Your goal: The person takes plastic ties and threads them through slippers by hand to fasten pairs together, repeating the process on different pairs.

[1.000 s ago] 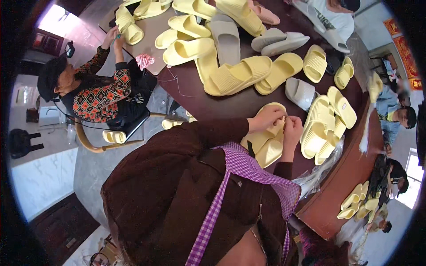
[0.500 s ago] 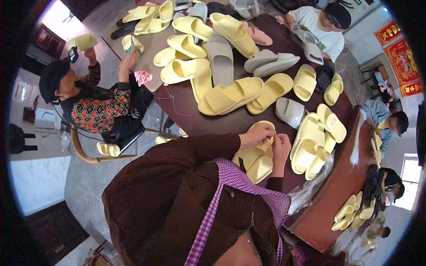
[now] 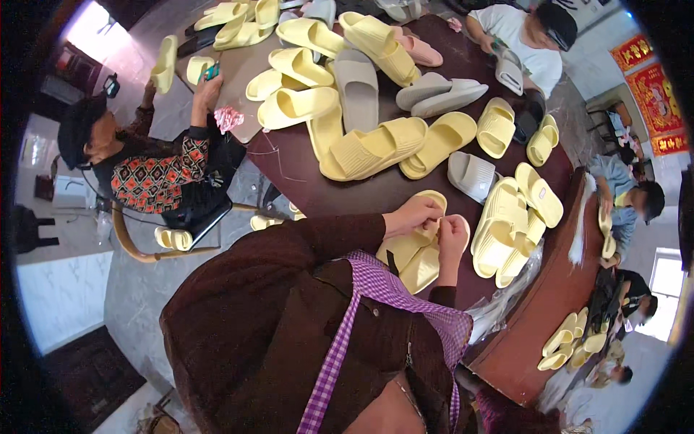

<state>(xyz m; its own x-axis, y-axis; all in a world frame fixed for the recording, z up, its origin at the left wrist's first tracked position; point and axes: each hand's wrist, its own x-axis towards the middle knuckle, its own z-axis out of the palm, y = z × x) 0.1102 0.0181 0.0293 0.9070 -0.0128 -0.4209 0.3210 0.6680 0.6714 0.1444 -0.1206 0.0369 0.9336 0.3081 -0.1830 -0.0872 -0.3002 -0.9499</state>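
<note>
A pair of yellow slippers (image 3: 418, 272) lies at the table edge against my body, with a thin black strip (image 3: 392, 262) by the left one. Over the slippers, my left hand (image 3: 415, 215) and my right hand (image 3: 453, 236) meet with fingers pinched together. Whatever is between the fingertips is too small to make out. The hands cover the middle of both slippers. Just right of my right hand stands a cluster of yellow slippers (image 3: 497, 230), and a grey slipper (image 3: 471, 176) lies beyond it.
More yellow slippers (image 3: 376, 150) and grey slippers (image 3: 358, 90) crowd the dark table (image 3: 289, 163). A person at the left (image 3: 155, 170) holds a yellow slipper and a green-handled tool; another at the far right (image 3: 524, 43) handles a grey slipper. Clear plastic (image 3: 499, 307) lies at right.
My hands stay pinched over the slippers, shifted slightly left, and more of the right slipper's far end shows. The left co-worker's raised slipper has turned upright and moved right.
</note>
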